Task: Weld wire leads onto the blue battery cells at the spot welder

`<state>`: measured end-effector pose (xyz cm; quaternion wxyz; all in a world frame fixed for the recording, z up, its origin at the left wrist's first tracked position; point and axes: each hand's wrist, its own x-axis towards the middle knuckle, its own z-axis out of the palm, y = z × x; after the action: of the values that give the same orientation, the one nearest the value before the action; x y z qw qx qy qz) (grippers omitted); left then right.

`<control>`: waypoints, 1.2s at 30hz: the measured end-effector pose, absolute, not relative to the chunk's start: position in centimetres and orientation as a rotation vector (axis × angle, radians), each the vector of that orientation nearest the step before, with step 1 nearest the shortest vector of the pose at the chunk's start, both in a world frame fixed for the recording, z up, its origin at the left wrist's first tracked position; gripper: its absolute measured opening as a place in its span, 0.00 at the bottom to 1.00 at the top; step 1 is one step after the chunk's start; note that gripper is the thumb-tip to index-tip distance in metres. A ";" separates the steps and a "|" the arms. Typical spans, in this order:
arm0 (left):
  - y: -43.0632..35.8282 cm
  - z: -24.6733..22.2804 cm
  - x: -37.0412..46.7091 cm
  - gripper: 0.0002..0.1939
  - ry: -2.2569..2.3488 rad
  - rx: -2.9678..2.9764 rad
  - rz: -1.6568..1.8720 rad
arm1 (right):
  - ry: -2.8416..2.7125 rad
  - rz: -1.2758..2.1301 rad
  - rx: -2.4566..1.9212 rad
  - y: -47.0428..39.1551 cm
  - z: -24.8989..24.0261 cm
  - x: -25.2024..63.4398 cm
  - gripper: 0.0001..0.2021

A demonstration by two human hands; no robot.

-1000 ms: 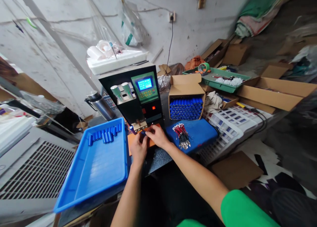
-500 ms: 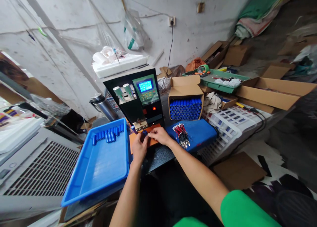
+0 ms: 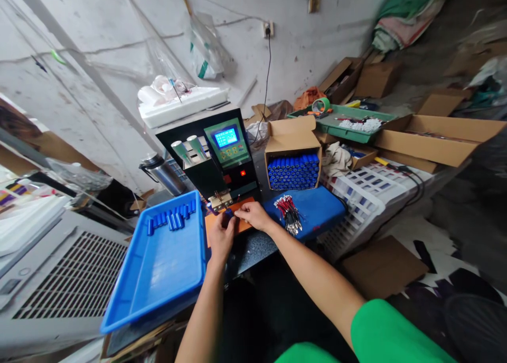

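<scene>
My left hand (image 3: 221,237) is closed around a blue cylindrical battery cell (image 3: 229,212), mostly hidden by the fingers, at the front of a black spot welder (image 3: 208,182). My right hand (image 3: 253,216) comes in from the right, thumb and forefinger pinched together beside the cell. Whatever is in that pinch is too small to make out. Both hands are over an orange board (image 3: 242,225), just below the welder's brass-coloured electrode holder (image 3: 220,200). A bundle of red and black wire leads (image 3: 291,215) lies on a blue pad (image 3: 322,207) right of my right hand.
On the left, a blue tray (image 3: 158,278) has several blue cells along its far end. Behind the pad stands a cardboard box (image 3: 291,136) packed with cells. A steel flask (image 3: 164,174) is left of the welder. A white plastic crate (image 3: 360,194) and green tray (image 3: 336,121) are at right.
The view has shifted slightly, so the welder appears a little further left. My fingertips have drawn slightly apart, while both hands stay at the front of the welder.
</scene>
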<state>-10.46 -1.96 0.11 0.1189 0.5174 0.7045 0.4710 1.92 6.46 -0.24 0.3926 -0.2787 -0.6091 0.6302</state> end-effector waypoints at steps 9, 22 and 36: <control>-4.8 -0.1 -10.5 0.16 2.004 1.521 1.564 | -1.483 1.601 -0.712 6.7 -0.8 1.6 0.16; -4.7 -0.1 -9.8 0.15 1.898 1.424 1.455 | -1.568 1.634 -0.559 6.5 -0.6 2.3 0.12; -4.7 -0.6 -9.8 0.12 2.022 1.619 1.549 | -1.523 1.663 -0.599 6.7 -0.9 2.3 0.13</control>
<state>-9.84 -4.75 -0.63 0.0619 0.5353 0.6688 0.5121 2.28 6.67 -0.89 0.3931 -0.2362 -0.6002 0.6553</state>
